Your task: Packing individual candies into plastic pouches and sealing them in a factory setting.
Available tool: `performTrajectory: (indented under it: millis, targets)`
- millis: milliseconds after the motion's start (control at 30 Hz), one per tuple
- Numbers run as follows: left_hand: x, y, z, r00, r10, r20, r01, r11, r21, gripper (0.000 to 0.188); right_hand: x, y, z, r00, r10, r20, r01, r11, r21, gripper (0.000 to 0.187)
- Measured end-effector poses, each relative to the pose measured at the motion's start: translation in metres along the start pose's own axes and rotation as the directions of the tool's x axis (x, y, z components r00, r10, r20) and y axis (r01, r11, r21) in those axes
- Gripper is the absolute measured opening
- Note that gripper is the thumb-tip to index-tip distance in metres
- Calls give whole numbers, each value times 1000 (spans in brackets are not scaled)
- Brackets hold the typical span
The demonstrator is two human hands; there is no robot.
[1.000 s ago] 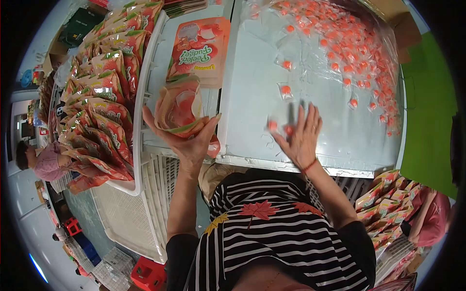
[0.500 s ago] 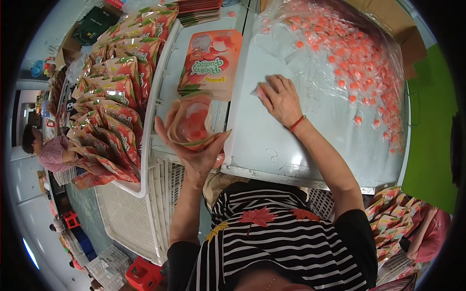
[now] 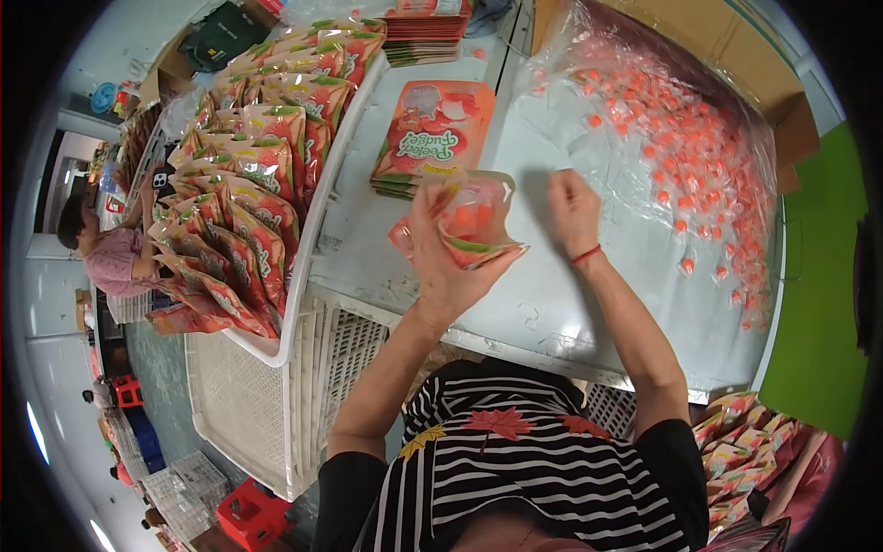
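L hand (image 3: 440, 267) grips one open orange-pink plastic pouch (image 3: 474, 221) mouth-up over the white table (image 3: 515, 304), prob. for filling, R hand (image 3: 572, 210) w/ fingers curled shut just beside it, contents can't tell; beyond, one flat pouch stack (image 3: 430, 138), then dozens of loose orange wrapped candies (image 3: 681, 147).

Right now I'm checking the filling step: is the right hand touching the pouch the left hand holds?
Apart. The head view shows the right hand, closed, beside the open pouch with pale tabletop visible between them; only the left hand grips it.
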State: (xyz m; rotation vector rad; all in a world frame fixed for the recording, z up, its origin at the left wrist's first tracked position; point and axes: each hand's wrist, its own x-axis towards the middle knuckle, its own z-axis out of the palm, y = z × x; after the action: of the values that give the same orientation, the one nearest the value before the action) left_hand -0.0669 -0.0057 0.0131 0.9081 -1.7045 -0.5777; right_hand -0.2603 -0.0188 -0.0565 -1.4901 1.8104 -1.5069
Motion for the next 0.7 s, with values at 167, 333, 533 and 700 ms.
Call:
performTrajectory:
  millis: [167,333,533,700]
  targets:
    - [-3,-3,10,999,16,50,-24,984,178,106,32,-131,-21,957,290,-3,-214,712,669,16]
    - [0,0,28,1000,-15,24,12,994,107,106,29,-147,4,997,71,-31,-27,700,714,12]
    - [-8,-8,20,1000,-28,15,27,998,61,99,-3,-137,-5,965,-125,233,147,986,-81,15]
    - [-13,-20,31,998,4,63,-13,989,144,96,-2,-122,-9,751,-552,362,626,769,-129,18]
